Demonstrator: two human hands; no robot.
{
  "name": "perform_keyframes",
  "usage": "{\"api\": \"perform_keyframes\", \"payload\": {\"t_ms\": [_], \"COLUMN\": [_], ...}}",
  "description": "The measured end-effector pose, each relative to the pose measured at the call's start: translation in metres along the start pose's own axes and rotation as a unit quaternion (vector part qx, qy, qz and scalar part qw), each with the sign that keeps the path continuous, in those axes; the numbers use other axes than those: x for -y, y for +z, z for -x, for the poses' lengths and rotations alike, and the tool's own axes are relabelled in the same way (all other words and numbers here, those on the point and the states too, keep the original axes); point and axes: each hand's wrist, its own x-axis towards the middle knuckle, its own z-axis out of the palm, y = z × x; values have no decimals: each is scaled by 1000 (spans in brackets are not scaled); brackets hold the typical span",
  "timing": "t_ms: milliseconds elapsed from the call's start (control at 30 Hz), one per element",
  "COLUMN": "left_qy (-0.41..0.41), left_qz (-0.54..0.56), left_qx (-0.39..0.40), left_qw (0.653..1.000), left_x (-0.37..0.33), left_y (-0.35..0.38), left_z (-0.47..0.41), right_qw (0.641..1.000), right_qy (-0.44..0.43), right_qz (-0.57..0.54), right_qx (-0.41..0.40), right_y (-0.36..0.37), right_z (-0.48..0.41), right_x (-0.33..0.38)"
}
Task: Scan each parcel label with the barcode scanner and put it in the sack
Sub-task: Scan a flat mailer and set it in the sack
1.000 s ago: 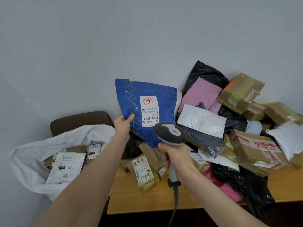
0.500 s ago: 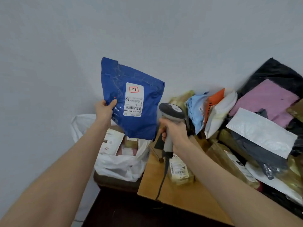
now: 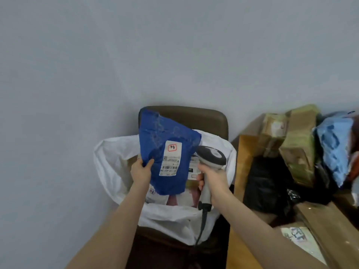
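My left hand (image 3: 141,169) grips the left edge of a blue plastic parcel (image 3: 165,138) with a white barcode label (image 3: 171,159) facing me. The parcel hangs over the open mouth of a white sack (image 3: 114,164), its lower end just inside the opening. Several labelled parcels lie inside the sack, partly hidden by the blue one. My right hand (image 3: 212,181) holds a grey barcode scanner (image 3: 211,157) by its handle, right beside the parcel, over the sack's right side. The scanner's cable hangs down in front of the sack.
The sack sits on a brown chair (image 3: 194,115) against a pale wall. A wooden table (image 3: 244,152) stands to the right, piled with brown taped boxes (image 3: 299,150), a black bag (image 3: 268,183) and a light blue parcel (image 3: 334,144).
The blue parcel has travelled left and down, from above the table pile to the sack's mouth. The scanner hand followed it over the sack. My view swung left.
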Motion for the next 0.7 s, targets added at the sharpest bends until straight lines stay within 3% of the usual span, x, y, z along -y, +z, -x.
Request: {"api": "perform_keyframes", "payload": {"t_ms": [167, 433, 500, 567, 700], "left_qy": [-119, -89, -56, 4, 217], "left_qz": [-22, -104, -145, -203, -365], "left_qx": [38, 96, 107, 67, 13], "left_qw": [992, 986, 982, 977, 905], "left_x": [81, 83, 80, 66, 22], "left_y": [12, 12, 9, 8, 4], "left_z": [-34, -68, -78, -84, -120], "right_qw": [998, 986, 976, 965, 920], "right_qy": [47, -12, -37, -69, -121], "right_qz": [16, 169, 215, 254, 368], "right_qx": [-35, -8, 3, 14, 55], "right_y": [34, 70, 75, 79, 88], "right_z": [-68, -127, -133, -138, -150], "right_x": [-31, -57, -63, -69, -85]}}
